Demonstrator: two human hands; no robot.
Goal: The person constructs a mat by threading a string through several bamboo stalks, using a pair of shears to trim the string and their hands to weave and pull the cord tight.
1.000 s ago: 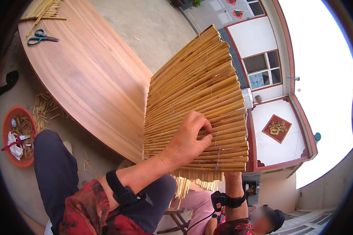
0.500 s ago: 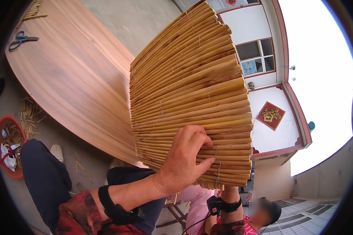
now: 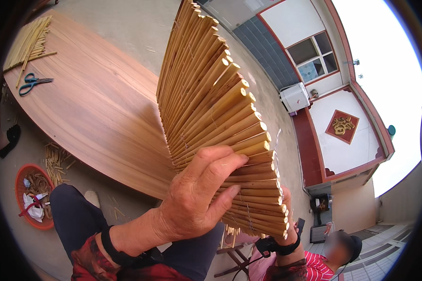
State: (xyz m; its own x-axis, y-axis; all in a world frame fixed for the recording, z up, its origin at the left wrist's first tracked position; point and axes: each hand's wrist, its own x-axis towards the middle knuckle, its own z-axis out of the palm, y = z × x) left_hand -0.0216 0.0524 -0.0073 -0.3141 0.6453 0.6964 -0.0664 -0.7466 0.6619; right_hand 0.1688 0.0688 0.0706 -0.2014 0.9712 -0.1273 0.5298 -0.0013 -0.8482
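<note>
Scissors [image 3: 33, 82] on table [image 3: 103, 103], left of mat [image 3: 204, 105]

Just left of the mat [image 3: 201, 112], a passage is offered over the counter [image 3: 103, 107]; farther left, it is obstructed by scissors [image 3: 33, 84] and piled sticks [image 3: 33, 40]. The mat's near face is partly blocked by the left hand [image 3: 194, 192], its right edge by the right hand [image 3: 287, 202]; below-left, room is taken by the legs [image 3: 192, 253].

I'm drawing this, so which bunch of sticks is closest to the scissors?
The loose pile at top left, on the table, right beside the scissors. The stick mat is farther off; the short pieces lie on the floor.
</note>
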